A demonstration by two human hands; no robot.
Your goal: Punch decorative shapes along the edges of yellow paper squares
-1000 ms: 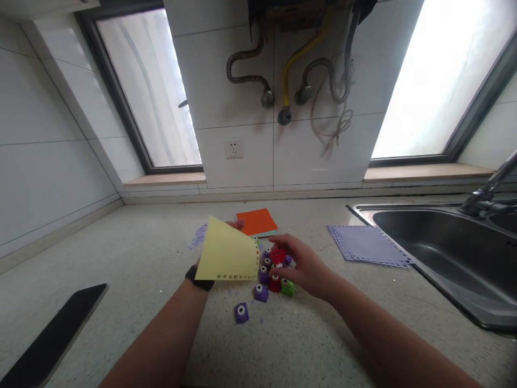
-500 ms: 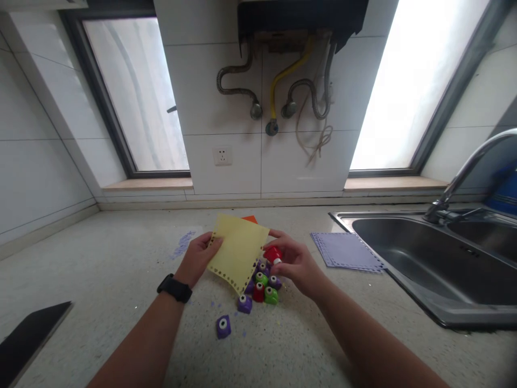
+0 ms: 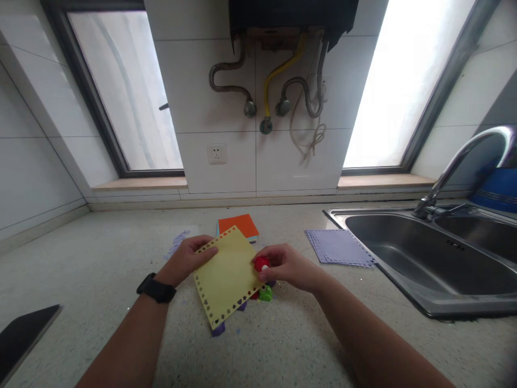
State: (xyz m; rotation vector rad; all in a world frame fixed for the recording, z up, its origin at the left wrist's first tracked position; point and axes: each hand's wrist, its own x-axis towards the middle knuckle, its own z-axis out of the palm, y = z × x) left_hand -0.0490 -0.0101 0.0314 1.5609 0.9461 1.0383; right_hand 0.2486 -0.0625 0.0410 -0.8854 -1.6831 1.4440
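Sheet (image 3: 228, 275) over punches (image 3: 265, 294), cards (image 3: 237, 225) behind, sink (image 3: 404, 264) right, 2 windows (image 3: 121, 91) beyond.

Through the head camera I see a white-tiled wall (image 3: 236, 178) with a power socket (image 3: 217, 154), flanked by pale daylight from a dark-framed left window (image 3: 125, 91) and right window (image 3: 398, 102). Above me, corrugated metal hoses (image 3: 226, 88) and a yellow pipe (image 3: 266, 97) run below a black appliance (image 3: 293, 16). A stainless-steel sink (image 3: 456, 306) with a chrome faucet (image 3: 442, 175) sits in the speckled worktop (image 3: 291, 345).

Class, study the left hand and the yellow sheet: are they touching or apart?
Touching. The head view shows it: the left hand grips the yellow sheet at its upper-left edge, the thumb lying across its face.
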